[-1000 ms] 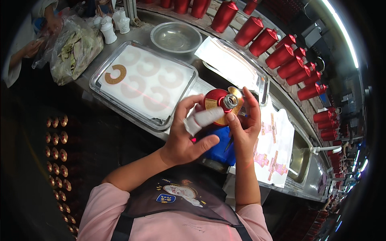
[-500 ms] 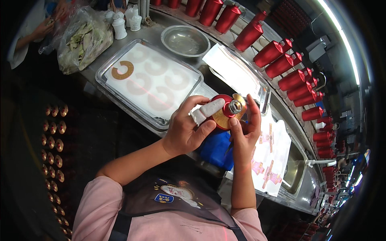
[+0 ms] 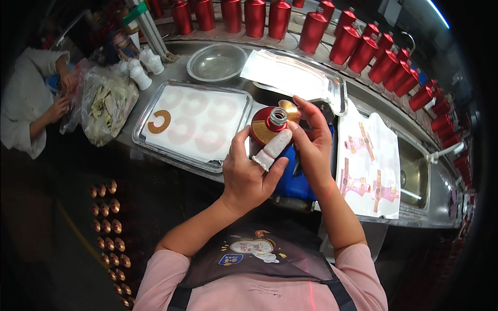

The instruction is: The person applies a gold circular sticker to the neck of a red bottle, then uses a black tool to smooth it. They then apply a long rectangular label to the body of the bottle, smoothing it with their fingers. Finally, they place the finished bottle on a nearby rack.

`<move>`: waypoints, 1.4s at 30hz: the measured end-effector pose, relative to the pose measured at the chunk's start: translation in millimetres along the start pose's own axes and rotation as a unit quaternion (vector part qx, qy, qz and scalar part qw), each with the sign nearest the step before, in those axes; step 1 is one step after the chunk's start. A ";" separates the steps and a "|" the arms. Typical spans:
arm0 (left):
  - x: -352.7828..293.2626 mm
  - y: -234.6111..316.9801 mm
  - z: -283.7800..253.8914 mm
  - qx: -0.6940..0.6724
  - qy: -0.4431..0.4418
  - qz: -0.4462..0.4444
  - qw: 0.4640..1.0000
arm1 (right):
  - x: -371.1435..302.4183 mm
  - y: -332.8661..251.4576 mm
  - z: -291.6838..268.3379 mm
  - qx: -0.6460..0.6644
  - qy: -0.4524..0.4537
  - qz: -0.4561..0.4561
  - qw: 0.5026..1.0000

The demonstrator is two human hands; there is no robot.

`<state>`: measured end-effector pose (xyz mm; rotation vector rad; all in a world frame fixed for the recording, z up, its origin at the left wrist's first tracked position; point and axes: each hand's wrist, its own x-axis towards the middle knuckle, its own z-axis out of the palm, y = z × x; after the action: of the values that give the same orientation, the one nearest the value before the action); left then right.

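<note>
Red bottle (image 3: 265, 129) with gold collar label, up at chest height over the metal counter (image 3: 171, 52), between both my hands. Left hand (image 3: 249, 173) cups its near side, bandaged finger (image 3: 272, 149) lying against the label. Right hand (image 3: 311, 142) curls round the far side, fingertips pressed on the label. Silver threaded neck (image 3: 278, 116) uncapped.
</note>
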<state>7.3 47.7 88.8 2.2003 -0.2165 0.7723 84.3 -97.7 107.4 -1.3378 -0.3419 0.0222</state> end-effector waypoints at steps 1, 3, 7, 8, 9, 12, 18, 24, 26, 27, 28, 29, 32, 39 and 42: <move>-0.7 2.8 2.0 0.027 -0.008 0.002 1.000 | 3.6 2.0 -2.0 -0.014 -0.007 -0.022 1.000; -3.8 8.2 3.9 0.010 -0.027 -0.032 0.999 | 9.1 5.8 -7.8 -0.010 -0.024 -0.056 0.998; -5.2 14.1 -3.1 -0.019 -0.072 -0.014 0.997 | 12.9 11.7 -19.2 0.032 -0.040 -0.024 0.998; -3.9 13.8 -4.4 -0.043 -0.061 0.005 0.997 | 12.6 13.0 -20.8 0.066 -0.051 -0.024 0.996; -1.7 12.4 -4.2 -0.041 -0.030 -0.007 0.999 | 11.1 14.0 -21.7 0.024 -0.056 -0.053 0.997; 11.1 3.5 5.8 -0.110 0.030 -0.092 0.989 | 10.5 15.8 -21.7 -0.027 -0.071 -0.065 0.995; 47.4 -19.7 2.9 -0.195 -0.126 -0.106 0.967 | 15.8 11.4 -22.1 0.018 -0.070 -0.069 0.995; 60.5 -35.4 -20.3 -0.339 -0.236 -0.146 0.899 | 3.0 8.7 -13.6 0.002 -0.047 -0.042 0.998; 55.0 -34.2 -17.6 -0.304 -0.206 -0.153 0.917 | 1.6 9.1 -10.3 0.045 -0.033 -0.043 0.997; 53.3 -33.8 -17.3 -0.302 -0.215 -0.153 0.916 | 1.3 9.3 -9.1 0.081 -0.021 -0.043 0.996; 52.1 -33.4 -17.2 -0.301 -0.213 -0.142 0.918 | 1.9 9.0 -8.7 0.113 -0.018 -0.038 0.993; 51.2 -32.7 -17.5 -0.387 -0.210 -0.182 0.879 | 2.2 8.8 -8.5 0.113 -0.009 -0.036 0.993; 53.7 -32.7 -21.3 -0.318 -0.201 -0.130 0.917 | 3.7 7.0 -9.8 0.081 -0.032 -0.008 0.996; 51.5 -31.0 -29.3 -0.324 -0.236 -0.128 0.907 | -0.5 5.2 -8.8 0.083 -0.025 -0.009 0.996; 53.1 -31.0 -31.1 -0.323 -0.215 -0.130 0.912 | 0.2 5.2 -8.2 0.083 -0.024 0.001 0.996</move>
<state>47.5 96.1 116.9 1.6785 -0.3331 0.0283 87.6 -104.2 100.9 -1.1741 -0.3726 0.0826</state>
